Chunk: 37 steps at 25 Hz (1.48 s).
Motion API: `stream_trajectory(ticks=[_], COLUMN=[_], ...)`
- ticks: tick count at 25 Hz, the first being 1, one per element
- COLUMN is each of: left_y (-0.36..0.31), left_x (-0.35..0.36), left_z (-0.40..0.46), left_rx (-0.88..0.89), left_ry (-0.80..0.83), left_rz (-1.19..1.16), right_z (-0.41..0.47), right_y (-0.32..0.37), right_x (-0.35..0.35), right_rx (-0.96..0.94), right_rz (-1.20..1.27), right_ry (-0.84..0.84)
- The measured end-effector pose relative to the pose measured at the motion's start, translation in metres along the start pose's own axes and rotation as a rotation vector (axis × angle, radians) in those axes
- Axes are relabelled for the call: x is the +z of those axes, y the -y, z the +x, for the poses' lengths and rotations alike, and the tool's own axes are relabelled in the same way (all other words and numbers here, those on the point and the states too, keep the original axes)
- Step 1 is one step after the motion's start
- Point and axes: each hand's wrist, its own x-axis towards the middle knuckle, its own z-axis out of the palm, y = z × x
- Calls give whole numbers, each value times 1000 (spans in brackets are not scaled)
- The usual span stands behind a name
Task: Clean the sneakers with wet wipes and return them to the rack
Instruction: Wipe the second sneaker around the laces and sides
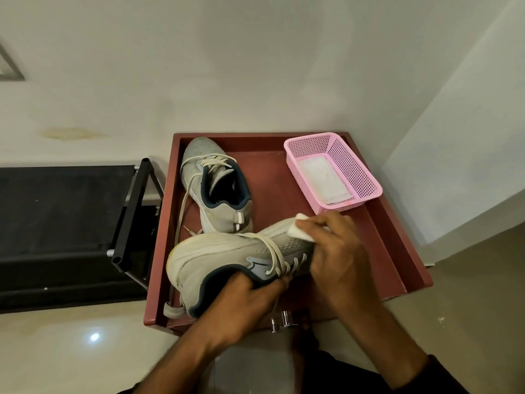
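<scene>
Held sneaker (227, 263) lies on its side over the near part of the red tray (397, 251), sole edge turned up, probably to expose the toe for wiping. Left hand (241, 302) grips its collar, fingers curled into the opening, steadying it. Right hand (335, 251) pinches a folded wet wipe (298, 228) against the toe. Second sneaker (218, 186) rests upright in the tray's far left. Pink basket (332, 169) with wipes sits far right. Black rack (85, 223) stands left of the tray.

Pale wall (255, 66) behind red-brown worktop (397, 251), yellowish stain (71, 133) to its left. Glossy beige floor (71, 351) below, light glare (94, 336) bottom left.
</scene>
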Motion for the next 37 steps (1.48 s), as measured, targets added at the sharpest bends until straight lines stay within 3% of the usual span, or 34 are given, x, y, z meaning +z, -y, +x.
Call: stream_trajectory(ticks=[3, 8, 12, 14, 18, 24, 28, 32, 37], left_y=[1, -4, -8, -10, -10, -8, -17, -24, -24], left_x=[2, -3, -6, -5, -5, -9, -11, -13, -18], left_z=[-1, 3, 5, 5, 5, 7, 8, 9, 13], left_rx=[-40, -68, -62, -85, -226, -344, -389, -473, -484], left_ry=[-7, 4, -10, -35, -80, -93, -134, -123, -118], left_rz=[-40, -141, -130, -156, -368, -443, -613, -775, -921], right_z=[2, 1, 2, -1, -8, 3, -5, 0, -24], right_y=[-15, -10, -27, -8, 23, -20, 5, -7, 27], right_x=[-4, 4, 2, 8, 23, 11, 24, 18, 27], right_rx=[191, 102, 237, 189, -48, 200, -14, 62, 140], right_rz=[-70, -33, -108, -70, 67, -89, 40, -22, 70], right_ry=[-94, -48, -112, -135, -27, -106, -21, -57, 69])
